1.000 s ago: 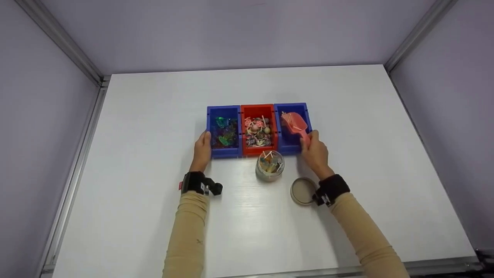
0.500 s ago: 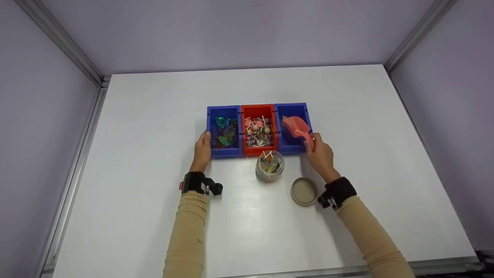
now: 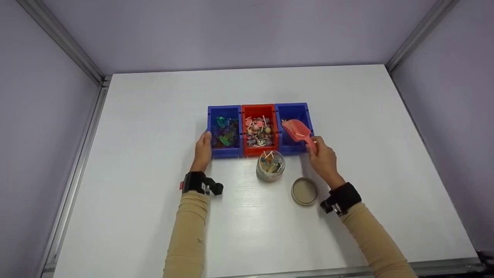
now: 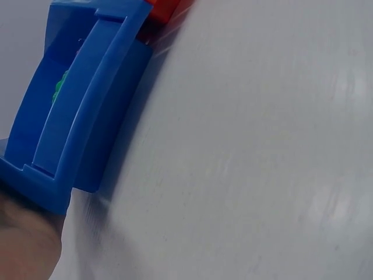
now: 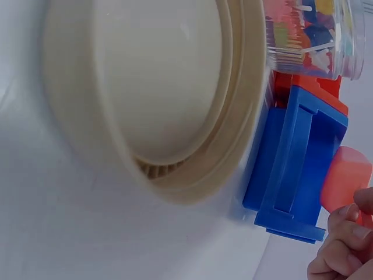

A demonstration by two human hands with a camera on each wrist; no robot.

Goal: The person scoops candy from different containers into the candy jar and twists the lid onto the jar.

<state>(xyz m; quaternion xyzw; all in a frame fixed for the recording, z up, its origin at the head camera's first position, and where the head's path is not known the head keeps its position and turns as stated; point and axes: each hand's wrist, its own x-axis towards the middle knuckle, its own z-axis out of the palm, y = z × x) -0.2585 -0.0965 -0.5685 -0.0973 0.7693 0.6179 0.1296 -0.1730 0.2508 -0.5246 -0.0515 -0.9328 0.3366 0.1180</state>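
Note:
My right hand (image 3: 323,157) grips the handle of a pink scoop (image 3: 298,130), whose bowl is over the right blue bin (image 3: 292,150). A small pale stick shows in the bowl. In the right wrist view the fingers (image 5: 344,239) curl at the scoop's handle. My left hand (image 3: 203,151) holds the outer side of the left blue bin (image 3: 224,152), thumb at the rim; its other fingers are mostly hidden. Translucent green and blue pieces lie in that bin. Between the two stands a red bin (image 3: 259,151) with wrapped candies and lollipops.
In front of the bins stands a clear jar (image 3: 270,173) with colourful pieces and white sticks. A round beige lid (image 3: 304,192) lies to its right, near my right wrist. Walls (image 3: 247,34) border the white table (image 3: 154,100) at the back and sides.
My right hand and the scoop have drawn back a little toward me and to the right, the bowl staying over the right blue bin. The left hand and bins have not moved.

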